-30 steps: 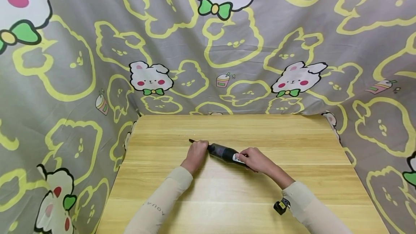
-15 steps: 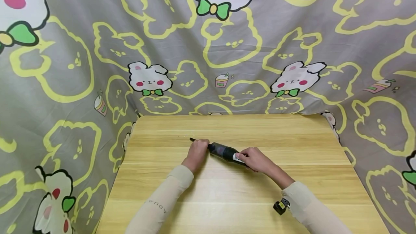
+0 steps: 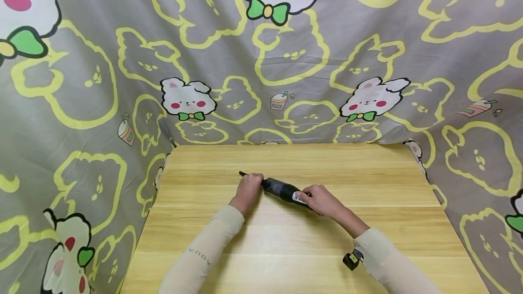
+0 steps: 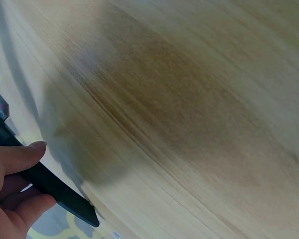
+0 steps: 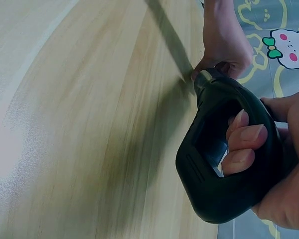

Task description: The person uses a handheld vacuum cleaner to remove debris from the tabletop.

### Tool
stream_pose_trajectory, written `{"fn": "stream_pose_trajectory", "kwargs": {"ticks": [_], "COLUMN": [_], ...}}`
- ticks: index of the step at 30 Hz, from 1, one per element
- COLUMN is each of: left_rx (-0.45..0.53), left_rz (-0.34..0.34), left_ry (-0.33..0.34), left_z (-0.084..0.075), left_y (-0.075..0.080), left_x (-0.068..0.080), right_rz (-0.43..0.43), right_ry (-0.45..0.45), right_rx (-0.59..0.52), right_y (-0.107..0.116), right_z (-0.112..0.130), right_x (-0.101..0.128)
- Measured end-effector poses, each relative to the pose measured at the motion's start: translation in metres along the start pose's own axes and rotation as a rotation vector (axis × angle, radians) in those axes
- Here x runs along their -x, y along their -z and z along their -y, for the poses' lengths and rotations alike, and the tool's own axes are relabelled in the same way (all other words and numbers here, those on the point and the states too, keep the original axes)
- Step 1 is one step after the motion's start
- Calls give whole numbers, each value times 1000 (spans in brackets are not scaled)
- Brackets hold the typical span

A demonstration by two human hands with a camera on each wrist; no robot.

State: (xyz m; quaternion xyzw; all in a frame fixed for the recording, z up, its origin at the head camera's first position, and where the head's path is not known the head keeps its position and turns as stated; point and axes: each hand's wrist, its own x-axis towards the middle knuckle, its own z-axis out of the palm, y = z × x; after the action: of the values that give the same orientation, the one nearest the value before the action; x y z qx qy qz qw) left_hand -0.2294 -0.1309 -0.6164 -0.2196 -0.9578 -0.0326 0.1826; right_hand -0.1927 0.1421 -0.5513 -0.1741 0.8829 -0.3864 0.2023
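A black handheld vacuum cleaner [image 3: 282, 191] with a clear dust cup lies slantwise above the table, its narrow nozzle pointing to the far left. My right hand [image 3: 322, 200] grips the looped handle [image 5: 204, 199]; in the right wrist view several fingers pass through the loop. Around the black crevice nozzle [image 4: 65, 191] my left hand [image 3: 248, 190] curls its fingers, thumb on the near side in the left wrist view. The nozzle's tip pokes out past the left hand, close to the tabletop. A few tiny white specks [image 3: 243, 170] lie beside the tip.
The wooden table [image 3: 310, 248] stretches under both forearms. Grey curtains [image 3: 302, 126] with cartoon rabbits and yellow outlines hang at its back and sides. A small black camera [image 3: 352, 259] is attached at the right wrist.
The nozzle tip and left hand have shifted slightly away from me and a touch to the right. The right hand keeps its hold, nearly still.
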Motion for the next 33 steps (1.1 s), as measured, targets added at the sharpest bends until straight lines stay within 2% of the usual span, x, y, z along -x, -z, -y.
{"fn": "stream_pose_trajectory", "kwargs": {"ticks": [7,24,33], "left_rx": [21,42,46], "left_rz": [30,33,60], "left_ry": [29,35,49], "left_z": [1,4,6], "left_y": [-1,-4,-3], "left_x": [-3,-8,-12], "right_rz": [-5,1,-14], "right_ry": [5,1,-24], "right_rx": [8,2,16], "right_y": [0,-1,-2], "right_z": [1,3,5], "right_x": [-1,-4,-7]}}
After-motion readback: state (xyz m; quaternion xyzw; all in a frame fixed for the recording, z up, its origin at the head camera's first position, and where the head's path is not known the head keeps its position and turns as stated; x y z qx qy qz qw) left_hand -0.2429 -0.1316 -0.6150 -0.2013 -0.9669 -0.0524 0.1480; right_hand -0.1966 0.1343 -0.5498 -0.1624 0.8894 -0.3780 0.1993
